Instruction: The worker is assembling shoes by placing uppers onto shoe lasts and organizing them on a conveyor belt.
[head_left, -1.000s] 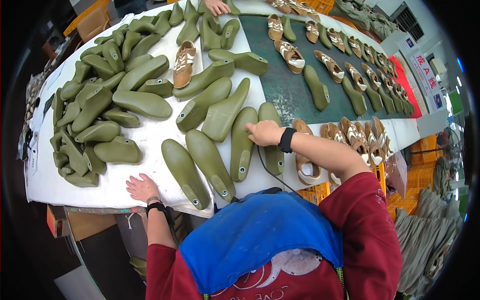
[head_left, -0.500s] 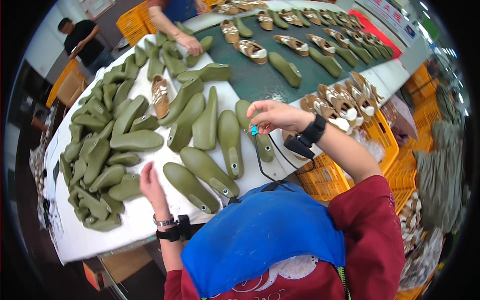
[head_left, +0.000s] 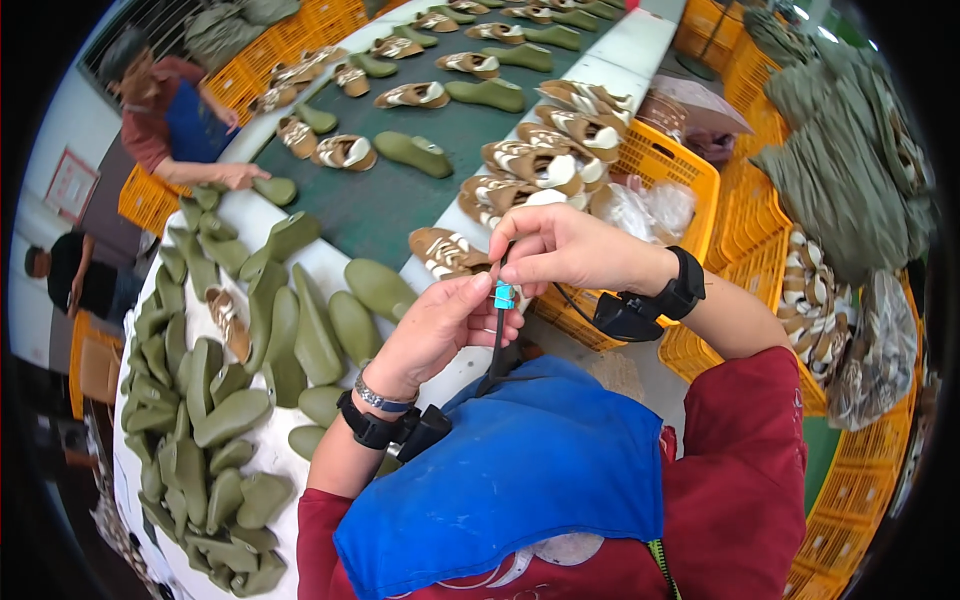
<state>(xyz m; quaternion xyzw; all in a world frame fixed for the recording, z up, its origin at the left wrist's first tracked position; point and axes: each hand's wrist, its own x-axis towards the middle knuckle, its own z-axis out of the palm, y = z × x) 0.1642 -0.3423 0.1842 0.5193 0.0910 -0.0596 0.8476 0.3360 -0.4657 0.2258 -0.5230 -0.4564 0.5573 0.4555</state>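
Observation:
In front of my chest, my left hand (head_left: pixel 435 328) and my right hand (head_left: pixel 570 250) meet at a thin black cable (head_left: pixel 497 350) with a small turquoise clip (head_left: pixel 503 295) on it. My left thumb and fingers are closed at the clip. Right above it, my right thumb and fingertips pinch the cable; the exact contact is partly hidden. Each wrist wears a black strap with a small black device. Just beyond my hands lies a tan shoe with white laces (head_left: pixel 445 250), close to the table edge.
Green shoe lasts (head_left: pixel 235 415) crowd the white table (head_left: pixel 275 450) at left. A green belt (head_left: pixel 350 212) carries shoes and lasts. Brown shoes (head_left: pixel 535 165) line its right side, with yellow crates (head_left: pixel 690 180) beyond. A co-worker's hand (head_left: pixel 242 176) touches a last at far left.
My left hand has moved from beside the lasts up and right to the clip, where it now grips. My right hand stays on the cable. The view has turned to the right.

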